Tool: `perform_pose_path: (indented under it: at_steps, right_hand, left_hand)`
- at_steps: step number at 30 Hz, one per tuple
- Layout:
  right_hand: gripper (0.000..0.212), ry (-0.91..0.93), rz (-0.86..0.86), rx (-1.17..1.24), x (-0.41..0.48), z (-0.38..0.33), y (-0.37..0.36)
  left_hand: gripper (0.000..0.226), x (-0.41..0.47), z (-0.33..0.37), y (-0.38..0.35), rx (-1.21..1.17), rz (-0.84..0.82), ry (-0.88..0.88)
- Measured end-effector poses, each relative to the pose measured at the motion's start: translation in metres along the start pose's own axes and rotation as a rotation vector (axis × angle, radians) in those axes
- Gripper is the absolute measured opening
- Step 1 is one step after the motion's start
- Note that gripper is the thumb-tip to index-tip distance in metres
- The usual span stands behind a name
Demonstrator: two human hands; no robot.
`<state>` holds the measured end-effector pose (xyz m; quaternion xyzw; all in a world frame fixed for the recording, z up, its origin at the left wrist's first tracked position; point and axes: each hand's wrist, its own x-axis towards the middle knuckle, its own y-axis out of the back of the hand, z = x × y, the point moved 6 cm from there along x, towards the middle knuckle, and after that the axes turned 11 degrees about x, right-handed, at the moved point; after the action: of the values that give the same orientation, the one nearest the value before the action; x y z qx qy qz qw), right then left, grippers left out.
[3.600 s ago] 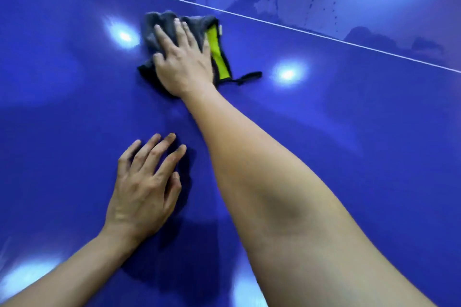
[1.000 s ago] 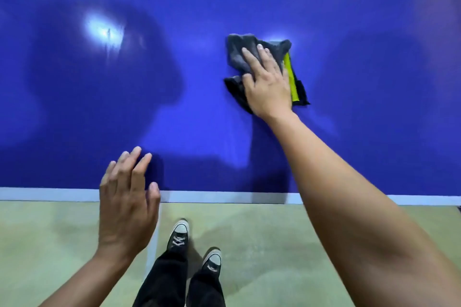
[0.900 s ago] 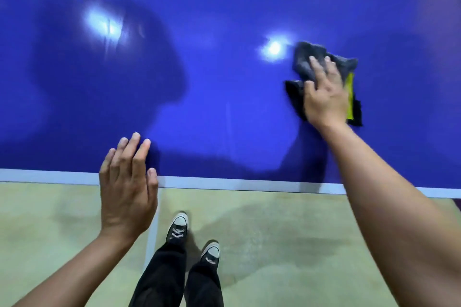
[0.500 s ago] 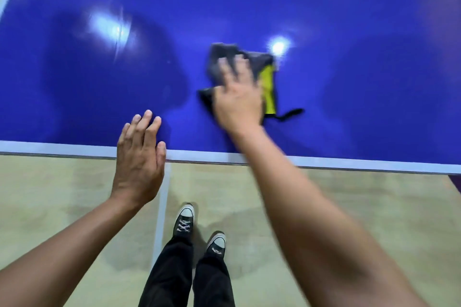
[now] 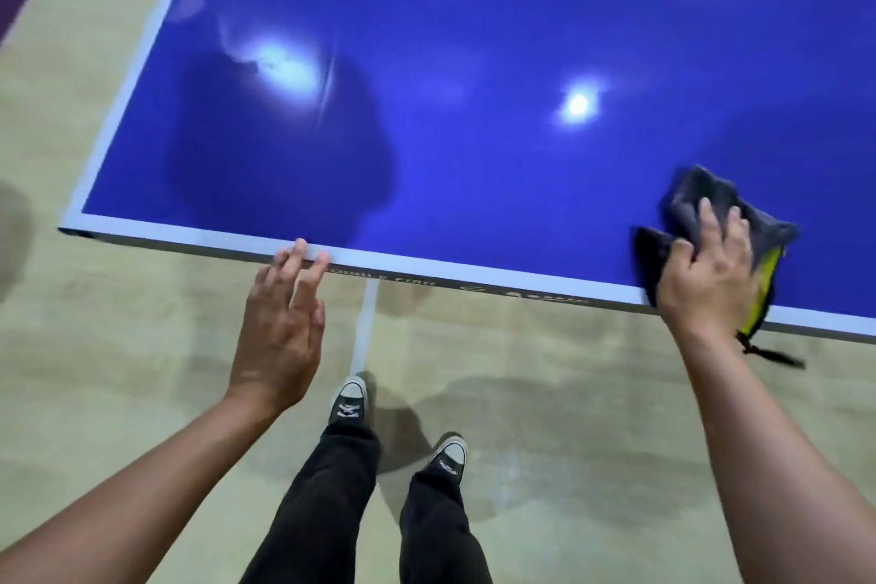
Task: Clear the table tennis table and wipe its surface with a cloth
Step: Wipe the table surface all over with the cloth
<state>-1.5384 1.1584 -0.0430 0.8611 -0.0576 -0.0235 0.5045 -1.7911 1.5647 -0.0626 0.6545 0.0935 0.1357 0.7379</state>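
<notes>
wiping at the near right edge of the blue desk (image 5: 474,38) with a grey and yellow cloth (image 5: 711,192).
the right hand (image 5: 706,273) is pressing down on the cloth with fingers spread, its grip apart and not curling round the fabric. the cloth is lying on the desk at the near edge, with its yellow corner and a dark strap hanging over the rim. the left hand (image 5: 279,327) is reaching out flat, grip apart, fingertips at the white near rim. two dark shoes (image 5: 350,398) are standing on the tan floor (image 5: 592,394).
</notes>
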Motion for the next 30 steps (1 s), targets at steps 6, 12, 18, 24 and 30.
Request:
perform_pose_path:
  at_steps: [6, 12, 18, 24, 30]
  right_hand:
    - [0.064, -0.105, 0.072, 0.020, -0.027, -0.060, -0.034]
    - [0.063, 0.152, -0.035, -0.019, -0.102, -0.228, -0.138]
    - [0.065, 0.505, -0.211, -0.007, -0.224, -0.453, -0.267]
    - [0.059, 0.649, -0.399, 0.021, -0.273, -0.546, -0.318]
    - [0.060, 0.519, -0.252, 0.087, -0.201, -0.468, -0.265]
  left_hand:
    - [0.048, 0.012, -0.031, 0.011, -0.078, 0.022, -0.021]
    - [0.050, 0.027, -0.154, 0.024, -0.021, 0.032, 0.154]
    - [0.059, 0.015, -0.272, 0.037, 0.035, 0.044, 0.108]
    - [0.060, 0.016, -0.307, 0.043, -0.028, 0.019, 0.114]
    - [0.059, 0.029, -0.285, 0.040, -0.048, 0.012, 0.032]
